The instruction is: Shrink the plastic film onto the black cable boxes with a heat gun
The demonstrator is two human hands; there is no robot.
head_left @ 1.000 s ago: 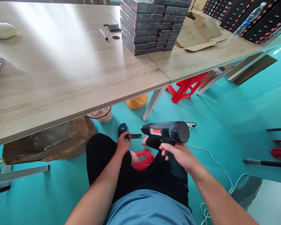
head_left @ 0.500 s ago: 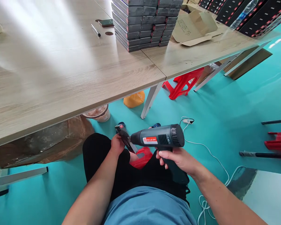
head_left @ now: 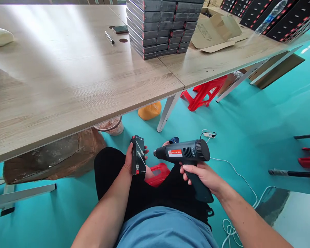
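My left hand (head_left: pixel 129 158) is closed around a slim black box (head_left: pixel 138 155) with a cable picture and red corners on it. The box is held above my lap, its printed face turned up. In my right hand (head_left: pixel 200 174) is a dark heat gun (head_left: pixel 183 151) with a red and white label, gripped by its handle. Its nozzle points left at the box, with a small gap between them.
A wooden table (head_left: pixel 74 86) lies ahead, bearing a tall stack of black boxes (head_left: pixel 162 29), a pen (head_left: pixel 109 37) and a torn cardboard box (head_left: pixel 214 32). Under it are a wastebasket (head_left: pixel 113 127) and an orange bag (head_left: pixel 150 111). A white cable (head_left: pixel 237 172) runs across the floor at right.
My left hand has turned the box so its wide printed face shows. The heat gun has shifted slightly right and down, away from the box.
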